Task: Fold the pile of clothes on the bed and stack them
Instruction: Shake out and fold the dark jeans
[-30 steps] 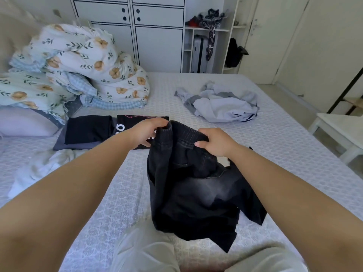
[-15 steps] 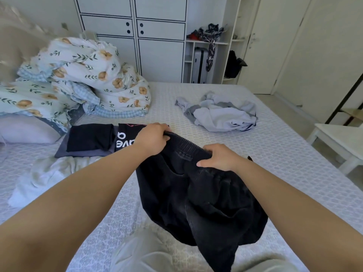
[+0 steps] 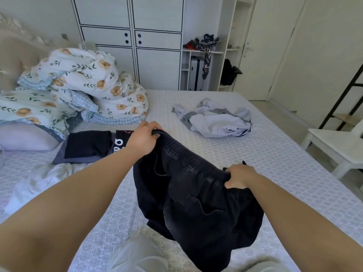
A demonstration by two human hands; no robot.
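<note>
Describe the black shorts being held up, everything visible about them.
The black shorts look like washed, denim-like cloth with an elastic gathered waistband, stitched seams and a pocket opening. They hang unfolded and rumpled above the bed, waistband stretched slantwise, higher at the left. The left hand grips one waistband end, the right hand the other. The lower part droops toward the person's lap; whether it touches cannot be told.

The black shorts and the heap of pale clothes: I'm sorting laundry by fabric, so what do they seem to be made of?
Black shorts: probably a washed, denim-like cotton, matte and slightly faded, with stitched seams and a gathered elastic waistband held by the left hand and right hand.
Pale clothes: thin, soft cloth, likely light cotton or a blend; it crumples into fine folds.
</note>
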